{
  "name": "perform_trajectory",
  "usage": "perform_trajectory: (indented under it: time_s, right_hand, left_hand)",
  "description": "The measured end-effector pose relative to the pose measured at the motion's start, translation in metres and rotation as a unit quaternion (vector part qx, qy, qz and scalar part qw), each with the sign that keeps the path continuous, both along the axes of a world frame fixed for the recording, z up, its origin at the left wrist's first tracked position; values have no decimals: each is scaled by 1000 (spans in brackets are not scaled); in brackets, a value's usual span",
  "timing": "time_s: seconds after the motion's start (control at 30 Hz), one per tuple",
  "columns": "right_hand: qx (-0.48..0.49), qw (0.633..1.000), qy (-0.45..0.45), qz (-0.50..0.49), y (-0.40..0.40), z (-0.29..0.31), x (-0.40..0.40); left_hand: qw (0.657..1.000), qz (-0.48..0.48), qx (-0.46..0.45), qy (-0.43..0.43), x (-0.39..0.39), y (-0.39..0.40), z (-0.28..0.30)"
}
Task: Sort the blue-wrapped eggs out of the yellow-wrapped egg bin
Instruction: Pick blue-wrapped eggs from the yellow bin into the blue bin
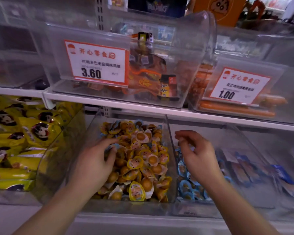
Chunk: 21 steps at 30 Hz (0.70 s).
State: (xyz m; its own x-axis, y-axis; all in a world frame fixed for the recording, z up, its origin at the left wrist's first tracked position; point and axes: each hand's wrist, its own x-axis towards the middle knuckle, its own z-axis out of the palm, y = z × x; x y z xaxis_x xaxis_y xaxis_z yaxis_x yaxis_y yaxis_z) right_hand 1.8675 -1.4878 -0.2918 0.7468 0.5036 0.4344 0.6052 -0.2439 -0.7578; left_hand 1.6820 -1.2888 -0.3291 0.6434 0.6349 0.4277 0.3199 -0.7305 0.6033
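A clear bin (pixel 126 206) on the lower shelf is heaped with yellow-wrapped eggs (pixel 143 160). A few blue wrappers show at the back of the heap (pixel 139 122). My left hand (pixel 93 163) is down in the left side of this bin, and its fingers and thumb curl round a blue-wrapped egg (pixel 113 146) of which only an edge shows. To the right, a second clear bin (pixel 193 210) holds blue-wrapped eggs (pixel 187 185). My right hand (pixel 197 153) hovers above it with fingers loosely curled. I see nothing held in it.
Yellow snack packets (pixel 15 141) fill the bin at the left. Blue-wrapped packets (pixel 244 168) lie in the bin at the far right. The upper shelf (pixel 109 101) carries clear bins with price tags 3.60 (pixel 97 62) and 1.00 (pixel 238 85), close above the egg bins.
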Motion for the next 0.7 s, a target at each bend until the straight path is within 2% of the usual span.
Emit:
perform_trajectory:
  time_s: [0.07,0.13,0.27,0.33,0.37,0.43,0.53,0.7]
  right_hand:
    - [-34,996,-54,68,26,11,-15]
    - [-113,983,-88,116,62,20,-20]
    - [-356,924,-111,81,137,22,7]
    - [-433,893,-101,70,160,13,27]
    - [-450,885,-96,68,167,7,36]
    - [-440,893,-71,64,175,-6,51]
    - [-401,913,-1,82,186,-17,60]
    - [-408,906,26,112,202,-16,52]
  left_hand:
    - [997,-28,-26,-60,-5,-1,4]
    - [993,-30,-25,-110,-12,0,10]
    - [984,19,129,-123,-25,4,28]
    - [987,30,86,-131,-35,10,30]
    - [990,33,40,-135,-39,12,30]
    - [990,27,-20,-140,-42,17,26]
    - [987,23,-55,-152,-38,22,24]
    - [985,4,-92,-147,-34,20,20]
